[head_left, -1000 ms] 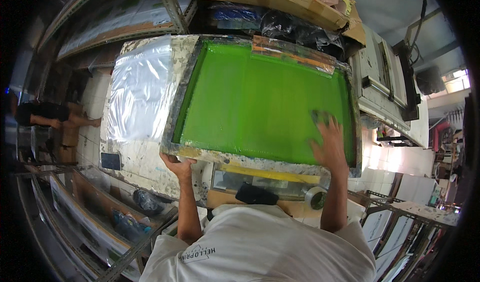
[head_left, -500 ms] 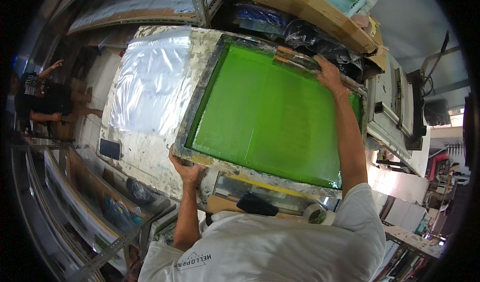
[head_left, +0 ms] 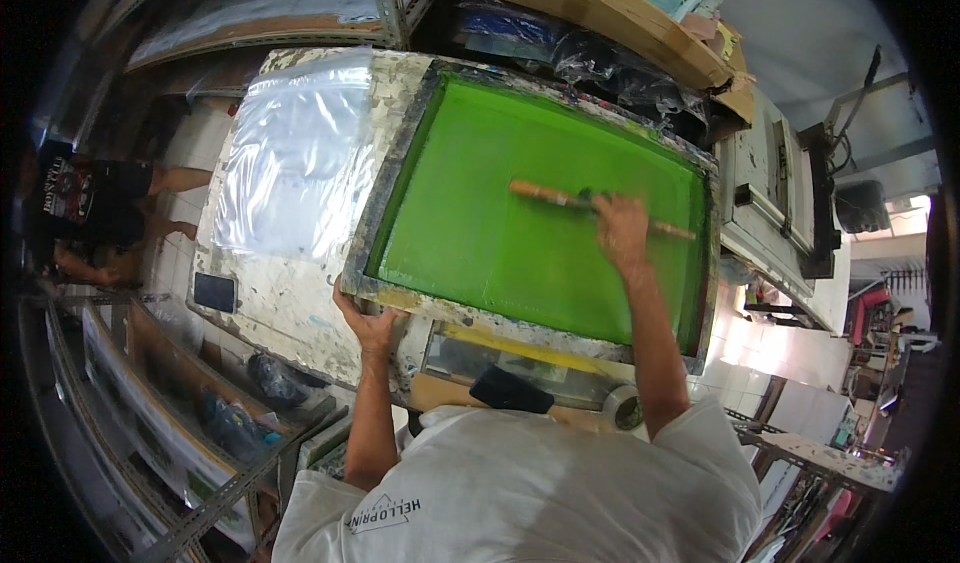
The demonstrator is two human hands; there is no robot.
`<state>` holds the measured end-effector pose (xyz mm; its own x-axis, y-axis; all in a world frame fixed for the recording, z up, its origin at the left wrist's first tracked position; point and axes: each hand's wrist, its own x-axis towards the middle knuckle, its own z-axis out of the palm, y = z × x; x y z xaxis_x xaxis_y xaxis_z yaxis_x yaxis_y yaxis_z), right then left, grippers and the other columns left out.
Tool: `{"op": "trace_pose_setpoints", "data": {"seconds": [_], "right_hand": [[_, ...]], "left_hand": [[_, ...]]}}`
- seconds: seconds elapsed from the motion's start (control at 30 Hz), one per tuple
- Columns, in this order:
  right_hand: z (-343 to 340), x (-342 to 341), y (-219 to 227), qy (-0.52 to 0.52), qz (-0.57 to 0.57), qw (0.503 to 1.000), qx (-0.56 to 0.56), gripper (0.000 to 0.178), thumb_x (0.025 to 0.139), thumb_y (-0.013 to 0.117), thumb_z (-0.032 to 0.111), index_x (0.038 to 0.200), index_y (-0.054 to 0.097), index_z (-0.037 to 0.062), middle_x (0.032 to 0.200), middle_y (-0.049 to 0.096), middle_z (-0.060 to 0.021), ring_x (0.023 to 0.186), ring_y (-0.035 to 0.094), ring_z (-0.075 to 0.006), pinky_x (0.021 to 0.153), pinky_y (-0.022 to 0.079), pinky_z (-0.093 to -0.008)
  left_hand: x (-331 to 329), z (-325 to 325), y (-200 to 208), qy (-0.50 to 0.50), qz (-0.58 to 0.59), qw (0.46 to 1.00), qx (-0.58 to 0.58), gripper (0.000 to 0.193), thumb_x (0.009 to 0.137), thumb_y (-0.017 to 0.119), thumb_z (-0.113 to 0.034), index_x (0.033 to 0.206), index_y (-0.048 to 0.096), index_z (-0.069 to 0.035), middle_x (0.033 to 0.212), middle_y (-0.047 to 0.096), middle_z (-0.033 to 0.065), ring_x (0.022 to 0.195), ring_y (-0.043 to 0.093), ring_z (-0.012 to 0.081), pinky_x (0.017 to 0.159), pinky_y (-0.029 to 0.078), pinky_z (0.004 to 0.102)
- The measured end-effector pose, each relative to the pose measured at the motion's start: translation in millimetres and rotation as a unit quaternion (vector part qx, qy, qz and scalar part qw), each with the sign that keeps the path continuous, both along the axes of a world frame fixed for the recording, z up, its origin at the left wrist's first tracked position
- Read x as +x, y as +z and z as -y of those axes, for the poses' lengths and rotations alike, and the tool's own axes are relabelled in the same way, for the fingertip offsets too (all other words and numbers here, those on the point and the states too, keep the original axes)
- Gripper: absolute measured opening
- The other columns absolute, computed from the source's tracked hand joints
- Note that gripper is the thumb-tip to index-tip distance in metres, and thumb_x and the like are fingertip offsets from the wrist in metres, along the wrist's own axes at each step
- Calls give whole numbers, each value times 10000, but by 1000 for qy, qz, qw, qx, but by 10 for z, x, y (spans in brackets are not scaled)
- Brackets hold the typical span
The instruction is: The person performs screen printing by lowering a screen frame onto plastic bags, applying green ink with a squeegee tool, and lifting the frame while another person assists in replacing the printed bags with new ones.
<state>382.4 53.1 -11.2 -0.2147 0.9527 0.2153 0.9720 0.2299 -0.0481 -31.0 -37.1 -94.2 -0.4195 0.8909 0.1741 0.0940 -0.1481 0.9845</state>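
Note:
A screen-printing frame (head_left: pixel 480 313) with a bright green mesh (head_left: pixel 480 193) lies on the worktable, its wooden rim stained with paint. My right hand (head_left: pixel 623 228) is closed round a long wooden squeegee (head_left: pixel 548 194), slightly blurred, which rests across the middle right of the mesh. At the near left corner, my left hand (head_left: pixel 370 325) grips the frame's rim, thumb and fingers on its edge; some fingertips are hidden beneath it. Left of the frame lies a stack of clear plastic bags (head_left: pixel 290 163).
The worktable (head_left: pixel 270 298) is paint-splattered, with a dark phone-like rectangle (head_left: pixel 214 292) at its left corner. Near my waist are a dark cloth (head_left: pixel 510 388) and a tape roll (head_left: pixel 624 407). Cardboard (head_left: pixel 600 13) stands behind. Another person (head_left: pixel 90 203) is at far left, beside racks (head_left: pixel 150 393).
My right hand has drawn the squeegee from the frame's far edge toward me, to the mesh's middle. My left hand stays at the corner. The other person has shifted position.

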Motion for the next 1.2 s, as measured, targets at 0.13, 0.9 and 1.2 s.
{"op": "trace_pose_setpoints", "data": {"seconds": [0.13,0.9,1.2], "right_hand": [[991,-354,268,-1,-33,999,-23,281,643,607,55,924,614,75,827,613,-168,811,587,-331,678,409,-447],[1005,-184,-537,-103,-134,978,-123,689,692,601,478,1243,524,73,1325,418,-307,1243,335,-540,988,97,-739],[-627,499,-802,-86,-107,990,-31,793,665,511,563,1283,498,65,1365,386,-293,1272,307,-522,982,85,-746]], "left_hand": [[-62,29,-75,-7,-25,1000,-4,1109,481,881,-195,1370,242,-17,1251,421,146,1154,425,278,1008,332,387],[-212,-13,-20,3,-321,946,41,981,526,879,-401,1296,419,-3,1500,230,183,1321,294,374,1047,314,491],[-156,-44,99,0,-335,942,19,869,619,833,-374,1328,432,-69,1482,247,211,1329,280,370,1062,270,488]]}}
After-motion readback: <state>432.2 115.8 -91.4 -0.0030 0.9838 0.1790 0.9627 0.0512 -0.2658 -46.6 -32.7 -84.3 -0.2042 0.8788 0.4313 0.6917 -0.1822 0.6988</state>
